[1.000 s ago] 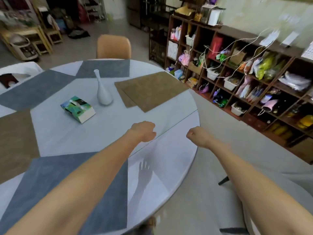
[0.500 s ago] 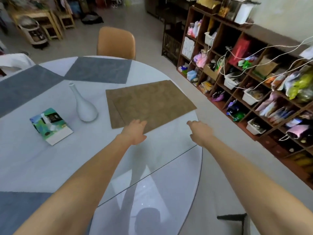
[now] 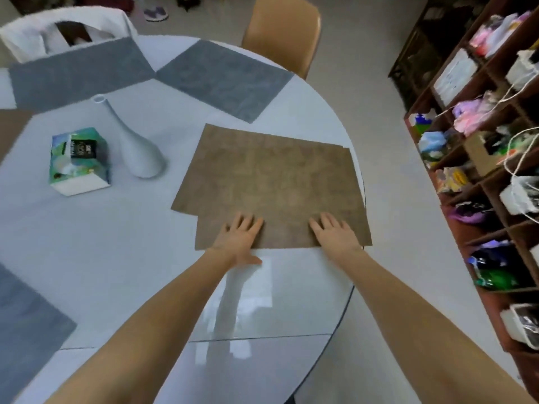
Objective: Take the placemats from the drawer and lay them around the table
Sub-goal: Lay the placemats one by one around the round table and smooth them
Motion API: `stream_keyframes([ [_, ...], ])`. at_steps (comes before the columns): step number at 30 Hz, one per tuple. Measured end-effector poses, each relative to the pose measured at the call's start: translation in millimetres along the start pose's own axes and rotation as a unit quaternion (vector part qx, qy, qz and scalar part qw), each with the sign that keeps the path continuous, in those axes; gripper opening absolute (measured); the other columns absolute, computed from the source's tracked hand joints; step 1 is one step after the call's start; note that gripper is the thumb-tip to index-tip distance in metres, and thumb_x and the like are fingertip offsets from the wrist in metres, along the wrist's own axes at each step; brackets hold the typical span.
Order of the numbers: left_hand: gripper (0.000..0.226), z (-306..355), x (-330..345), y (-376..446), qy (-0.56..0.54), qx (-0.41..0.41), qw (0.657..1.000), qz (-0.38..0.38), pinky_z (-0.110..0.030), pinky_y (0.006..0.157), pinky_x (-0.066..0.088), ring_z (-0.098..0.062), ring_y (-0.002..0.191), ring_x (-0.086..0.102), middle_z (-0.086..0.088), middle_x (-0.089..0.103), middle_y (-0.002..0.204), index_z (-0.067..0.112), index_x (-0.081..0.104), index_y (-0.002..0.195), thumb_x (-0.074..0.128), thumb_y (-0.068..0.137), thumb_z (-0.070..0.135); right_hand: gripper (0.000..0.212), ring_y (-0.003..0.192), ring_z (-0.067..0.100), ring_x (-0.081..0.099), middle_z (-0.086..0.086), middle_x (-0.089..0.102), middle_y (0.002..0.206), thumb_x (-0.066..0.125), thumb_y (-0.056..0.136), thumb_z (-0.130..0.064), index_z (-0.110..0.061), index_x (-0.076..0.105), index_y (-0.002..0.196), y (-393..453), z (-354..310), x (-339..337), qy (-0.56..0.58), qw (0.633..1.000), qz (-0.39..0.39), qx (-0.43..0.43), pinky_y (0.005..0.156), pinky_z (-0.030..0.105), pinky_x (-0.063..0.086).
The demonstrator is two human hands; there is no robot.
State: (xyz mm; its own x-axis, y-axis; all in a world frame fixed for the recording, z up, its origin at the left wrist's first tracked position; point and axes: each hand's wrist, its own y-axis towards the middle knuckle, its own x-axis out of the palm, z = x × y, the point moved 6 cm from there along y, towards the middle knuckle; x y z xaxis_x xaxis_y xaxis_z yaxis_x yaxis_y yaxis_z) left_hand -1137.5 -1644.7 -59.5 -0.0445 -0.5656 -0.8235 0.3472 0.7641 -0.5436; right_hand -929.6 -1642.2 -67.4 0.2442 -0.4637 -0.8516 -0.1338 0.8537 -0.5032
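Two brown placemats lie stacked and slightly askew on the round white table [image 3: 122,272]; the top brown placemat [image 3: 280,196] reaches the table's right edge, and a lower brown placemat [image 3: 198,176] peeks out at its left. My left hand [image 3: 240,239] lies flat, fingers spread, on the top mat's near edge. My right hand [image 3: 335,236] lies flat on the same edge further right. Two grey placemats [image 3: 224,80] [image 3: 78,74] lie at the far side, another grey placemat [image 3: 26,328] at the near left.
A white vase [image 3: 137,150] and a green tissue box [image 3: 78,161] stand mid-table. A tan chair [image 3: 285,30] stands beyond the table, a white-covered chair [image 3: 64,27] at far left. Open shelving [image 3: 495,176] full of goods runs along the right, across a strip of floor.
Both hands reached forward from above the table's near part, opened from loose fists and came down flat on the brown placemats. The view moved closer to the mats.
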Motion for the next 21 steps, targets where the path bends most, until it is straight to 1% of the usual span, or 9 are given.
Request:
stream_keyframes([
  [3,0.095,5.9,6.5,15.5,0.015,0.002,1.000,-0.008,-0.045,0.120,0.007,-0.029,0.147,-0.011,-0.007,-0.010,0.161,0.019,-0.006,0.153,0.061,0.090,0.040,0.072,0.148,0.034,0.002,0.019,-0.003,0.159,0.037,0.095,0.001,-0.019,-0.001,0.153,12.2,9.9,11.2,-0.025,0.999,-0.011,-0.040,0.119,0.046,0.012],
  [5,0.090,6.9,5.0,21.8,0.019,0.008,1.000,-0.005,-0.042,0.120,0.004,-0.027,0.148,-0.011,-0.007,-0.011,0.161,0.018,-0.004,0.153,0.059,0.092,0.037,0.069,0.147,0.037,0.005,0.023,-0.003,0.158,0.035,0.096,-0.001,-0.018,-0.002,0.153,15.2,13.6,14.3,-0.047,0.997,-0.002,-0.068,0.118,0.047,0.014],
  [7,0.084,8.5,-0.5,27.4,0.024,0.017,1.000,0.001,-0.040,0.121,0.003,-0.025,0.148,-0.010,-0.006,-0.008,0.161,0.018,-0.001,0.154,0.056,0.094,0.034,0.073,0.146,0.040,0.006,0.025,-0.005,0.158,0.037,0.094,0.005,-0.015,-0.002,0.152,15.0,15.6,15.3,-0.054,0.994,-0.003,-0.091,0.115,0.049,0.020],
  [9,0.080,10.4,-5.5,31.3,0.042,0.031,0.999,0.011,-0.038,0.121,0.003,-0.022,0.148,-0.007,-0.005,-0.005,0.162,0.019,0.003,0.154,0.055,0.094,0.033,0.075,0.146,0.040,0.007,0.024,-0.002,0.158,0.039,0.089,0.011,-0.011,0.004,0.152,13.9,17.2,14.1,-0.035,0.993,0.002,-0.109,0.111,0.048,0.029],
  [13,0.084,18.2,-1.5,29.8,0.076,0.045,0.996,0.029,-0.040,0.121,0.000,-0.022,0.148,-0.007,-0.004,-0.005,0.161,0.021,0.001,0.154,0.055,0.092,0.038,0.056,0.146,0.031,0.020,0.016,0.015,0.158,0.039,0.093,0.005,-0.008,0.026,0.146,12.3,24.5,4.1,0.033,0.993,0.016,-0.108,0.104,0.043,0.041],
  [15,0.079,21.4,2.4,28.4,0.065,0.023,0.996,0.048,-0.040,0.120,-0.001,-0.021,0.149,-0.007,-0.002,-0.005,0.162,0.022,0.000,0.154,0.050,0.094,0.033,0.053,0.135,0.032,0.040,0.015,0.035,0.150,0.039,0.093,0.006,-0.010,0.035,0.143,8.8,27.9,-6.0,0.049,0.993,0.027,-0.109,0.100,0.043,0.046],
  [17,0.073,20.7,0.2,24.3,0.039,-0.011,0.997,0.069,-0.038,0.120,0.001,-0.020,0.149,-0.002,0.000,-0.002,0.162,0.023,0.001,0.154,0.044,0.096,0.016,0.056,0.114,0.033,0.057,0.012,0.053,0.135,0.040,0.090,0.007,-0.014,0.039,0.142,-0.7,30.9,-20.9,0.067,0.989,0.065,-0.119,0.091,0.041,0.050],
  [19,0.077,17.8,-9.1,18.4,0.019,-0.030,0.996,0.087,-0.036,0.120,0.006,-0.020,0.149,0.007,0.001,0.007,0.162,0.023,0.008,0.154,0.041,0.090,-0.006,0.057,0.100,0.031,0.063,0.009,0.061,0.121,0.042,0.088,0.007,-0.017,0.041,0.140,-14.7,32.4,-34.7,0.067,0.982,0.099,-0.144,0.081,0.037,0.051],
  [21,0.081,15.8,-20.8,9.4,0.010,-0.026,0.995,0.097,-0.035,0.119,0.014,-0.020,0.146,0.018,0.001,0.020,0.159,0.021,0.018,0.152,0.042,0.084,-0.015,0.053,0.089,0.028,0.064,0.007,0.065,0.105,0.043,0.088,0.004,-0.018,0.044,0.135,-30.4,31.0,-42.3,0.045,0.981,0.103,-0.160,0.073,0.034,0.050],
])
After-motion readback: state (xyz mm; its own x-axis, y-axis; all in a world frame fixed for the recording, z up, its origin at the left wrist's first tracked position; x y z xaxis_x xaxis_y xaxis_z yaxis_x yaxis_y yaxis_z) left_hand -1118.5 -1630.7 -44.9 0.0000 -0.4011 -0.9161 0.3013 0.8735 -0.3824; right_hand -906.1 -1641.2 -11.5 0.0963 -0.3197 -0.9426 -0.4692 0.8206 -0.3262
